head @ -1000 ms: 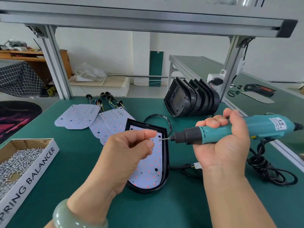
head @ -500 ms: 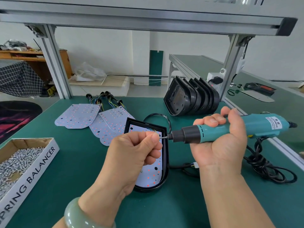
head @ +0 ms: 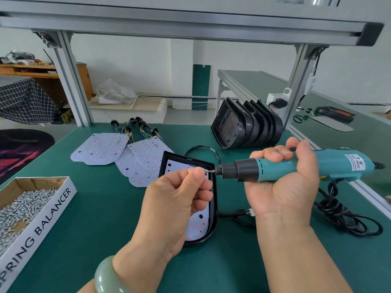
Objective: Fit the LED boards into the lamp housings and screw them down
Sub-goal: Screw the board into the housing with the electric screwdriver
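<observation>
Left hand pinches a screw at the bit of the driver, which the right hand grips, over the housing.

left hand | pinched screw brought up to bit | screwdriver eased left toward it

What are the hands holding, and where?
The right hand grips the teal screwdriver round its body. The left hand pinches a tiny screw at the screwdriver's tip.

Left wrist: one pale green bangle, smooth, rounded, glossy, just behind left hand. Both forearms bare. Nails short, plain.
</observation>
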Demonstrator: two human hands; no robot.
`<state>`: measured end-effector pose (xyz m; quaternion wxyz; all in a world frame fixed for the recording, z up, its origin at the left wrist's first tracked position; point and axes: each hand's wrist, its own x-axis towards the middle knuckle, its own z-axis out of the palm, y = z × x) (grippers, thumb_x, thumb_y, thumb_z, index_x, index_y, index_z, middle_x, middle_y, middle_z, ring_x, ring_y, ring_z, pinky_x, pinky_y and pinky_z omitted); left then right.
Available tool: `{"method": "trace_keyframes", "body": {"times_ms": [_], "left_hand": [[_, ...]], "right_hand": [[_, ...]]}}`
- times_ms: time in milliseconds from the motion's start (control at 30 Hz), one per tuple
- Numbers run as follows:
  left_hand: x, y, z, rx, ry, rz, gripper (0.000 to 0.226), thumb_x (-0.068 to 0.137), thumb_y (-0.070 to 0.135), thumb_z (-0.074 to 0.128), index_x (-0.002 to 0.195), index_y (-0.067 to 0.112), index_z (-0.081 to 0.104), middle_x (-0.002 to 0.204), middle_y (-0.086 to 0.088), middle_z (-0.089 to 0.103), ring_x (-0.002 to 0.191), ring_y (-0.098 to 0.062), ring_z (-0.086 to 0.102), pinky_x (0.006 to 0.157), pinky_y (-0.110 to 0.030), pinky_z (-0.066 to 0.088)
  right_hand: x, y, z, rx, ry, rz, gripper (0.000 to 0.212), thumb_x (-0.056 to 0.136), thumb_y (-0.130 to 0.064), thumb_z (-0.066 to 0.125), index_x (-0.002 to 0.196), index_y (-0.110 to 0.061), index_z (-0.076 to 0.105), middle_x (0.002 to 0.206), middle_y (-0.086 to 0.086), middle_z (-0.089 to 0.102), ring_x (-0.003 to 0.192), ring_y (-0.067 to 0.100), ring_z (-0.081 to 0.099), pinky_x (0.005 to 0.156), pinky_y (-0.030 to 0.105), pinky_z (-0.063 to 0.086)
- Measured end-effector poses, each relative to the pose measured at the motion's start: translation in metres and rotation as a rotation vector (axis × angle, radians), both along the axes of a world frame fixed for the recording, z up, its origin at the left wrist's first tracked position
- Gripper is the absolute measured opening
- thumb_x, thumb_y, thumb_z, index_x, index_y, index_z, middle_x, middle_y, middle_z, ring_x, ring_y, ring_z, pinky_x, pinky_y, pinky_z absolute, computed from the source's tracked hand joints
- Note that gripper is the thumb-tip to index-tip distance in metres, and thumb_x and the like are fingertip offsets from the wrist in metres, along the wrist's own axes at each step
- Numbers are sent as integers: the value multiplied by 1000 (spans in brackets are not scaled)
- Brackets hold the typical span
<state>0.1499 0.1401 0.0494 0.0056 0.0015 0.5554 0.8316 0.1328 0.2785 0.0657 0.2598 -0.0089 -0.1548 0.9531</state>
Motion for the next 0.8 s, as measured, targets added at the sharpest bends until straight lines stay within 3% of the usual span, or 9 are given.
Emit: {"method": "trace_keyframes", "body": {"times_ms": [333, 567, 800], "left_hand": [[0, 0, -1, -11, 25, -4, 11, 61, 34, 68, 60, 26, 75, 63, 0, 68, 51, -7, 60, 47, -15, 47], [0, 4, -2, 47, -9, 7, 12, 61, 29, 69, 58, 19, 74, 62, -2, 68, 50, -8, 61, 47, -15, 48], [0, -1, -2, -96, 66, 9, 11, 71, 25, 72, 62, 29, 75, 63, -3, 71, 53, -9, 64, 49, -16, 49]], "right_hand": [[-1, 0, 0, 5, -9, -20, 14, 91, -25, 56, 78, -21, 52, 59, -12, 43, 47, 5, 43, 57, 19, 44], [-2, -2, -1, 4, 1, -17, 14, 91, -27, 56, 79, -22, 52, 59, -12, 43, 48, 5, 43, 57, 20, 42], [0, -3, 1, 4, -7, -24, 16, 91, -25, 56, 76, -22, 52, 58, -12, 42, 46, 5, 42, 55, 20, 43]]}}
